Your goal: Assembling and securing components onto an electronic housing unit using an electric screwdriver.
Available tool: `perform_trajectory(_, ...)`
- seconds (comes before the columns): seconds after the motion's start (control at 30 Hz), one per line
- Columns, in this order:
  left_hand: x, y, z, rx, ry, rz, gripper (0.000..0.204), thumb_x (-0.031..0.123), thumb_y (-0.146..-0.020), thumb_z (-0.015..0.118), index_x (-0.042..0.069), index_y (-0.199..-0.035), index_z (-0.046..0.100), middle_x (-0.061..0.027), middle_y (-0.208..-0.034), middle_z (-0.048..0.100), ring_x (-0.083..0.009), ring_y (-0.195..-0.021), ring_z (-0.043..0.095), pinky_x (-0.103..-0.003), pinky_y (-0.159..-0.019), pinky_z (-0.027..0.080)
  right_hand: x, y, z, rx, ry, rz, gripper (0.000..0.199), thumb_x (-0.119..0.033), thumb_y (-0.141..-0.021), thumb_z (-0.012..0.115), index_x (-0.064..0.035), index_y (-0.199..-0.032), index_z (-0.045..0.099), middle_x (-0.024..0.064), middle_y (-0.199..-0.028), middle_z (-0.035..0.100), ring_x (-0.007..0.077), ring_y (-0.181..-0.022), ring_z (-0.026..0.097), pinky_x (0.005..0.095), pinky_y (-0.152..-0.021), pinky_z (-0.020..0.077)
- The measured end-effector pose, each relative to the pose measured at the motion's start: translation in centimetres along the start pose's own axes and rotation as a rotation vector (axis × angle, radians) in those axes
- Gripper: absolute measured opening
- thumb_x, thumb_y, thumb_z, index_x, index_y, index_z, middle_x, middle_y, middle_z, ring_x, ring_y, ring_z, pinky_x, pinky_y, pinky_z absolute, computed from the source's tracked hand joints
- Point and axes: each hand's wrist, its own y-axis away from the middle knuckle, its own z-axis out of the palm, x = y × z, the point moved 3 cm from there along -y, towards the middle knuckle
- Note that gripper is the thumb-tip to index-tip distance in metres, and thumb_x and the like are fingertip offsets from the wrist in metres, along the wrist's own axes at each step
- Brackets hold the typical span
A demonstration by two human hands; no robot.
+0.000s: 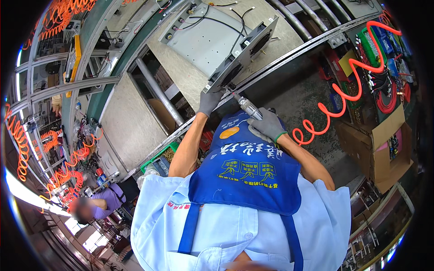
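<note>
Fingers [209, 105] of left hand [210, 101], grey-gloved, clenched on the near lower corner of the grey sheet-metal panel [212, 40]; right hand [267, 124], also gloved, wrapped tight round the pneumatic screwdriver [247, 106], bit tip at the panel's fan-bracket edge [242, 52], just beside left hand. Panel lies flat on the desk [181, 77], on the conveyor line. Judged: panel stiff, fairly heavy, edges prob. sharp, so grip by rim w/ gloves, clear of the black cables [217, 20] on top. Driver rigid, metal body maybe slick; orange coiled air hose [343, 90] right of panel will tug. Desk top speckled, hard. Room: crowded factory, cardboard box [384, 149] far right of panel, parts bins [375, 43] beyond, another person [97, 205] well left of panel.
</note>
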Motion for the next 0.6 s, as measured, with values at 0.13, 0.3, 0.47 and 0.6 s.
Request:
perform_trajectory(0.13,-0.1,0.1,0.1,-0.04,-0.041,-0.015,0.04,0.014,-0.082,0.069,0.0,-0.118,0.06,-0.0187,-0.109,0.066,-0.0304,-0.098,0.064,-0.036,-0.083,0.05,-0.3,-0.4,-0.3,-0.031,0.007,0.001,0.032,-0.03,-0.084,0.067,-0.0025,-0.094,0.052,0.008,-0.052,0.057,0.0194,-0.033,0.052,0.0314,-0.031,0.0391)
perform_trajectory(0.3,0.0,0.6,0.4,-0.007,-0.05,-0.021,0.04,0.016,-0.082,0.069,0.0,-0.118,0.061,-0.0197,-0.105,0.066,-0.0302,-0.094,0.065,-0.036,-0.08,0.05,1.5,-2.1,0.4,0.065,0.091,-0.147,0.033,-0.03,-0.084,0.067,-0.0015,-0.092,0.052,0.0062,-0.052,0.056,0.0181,-0.032,0.051,0.0312,-0.031,0.039)
perform_trajectory(0.47,-3.8,3.8,3.0,-0.085,0.295,-0.474,0.035,0.023,-0.089,0.065,0.0,-0.115,0.061,-0.0116,-0.094,0.065,-0.0211,-0.077,0.06,-0.033,-0.069,0.049,-0.9,0.8,-0.8,-0.018,-0.002,-0.03,0.033,-0.03,-0.084,0.067,-0.0017,-0.093,0.053,0.0076,-0.054,0.058,0.0186,-0.037,0.056,0.0308,-0.033,0.0409)
perform_trajectory(0.6,-2.4,4.2,5.1,-0.341,1.521,-0.84,0.039,0.04,-0.099,0.052,0.007,-0.118,0.06,-0.0015,-0.08,0.053,-0.0125,-0.068,0.048,-0.025,-0.057,0.039,2.9,-0.8,-0.8,0.121,0.164,-0.238,0.033,-0.031,-0.082,0.069,-0.0023,-0.092,0.056,0.0069,-0.057,0.061,0.0159,-0.041,0.057,0.0296,-0.04,0.0449)
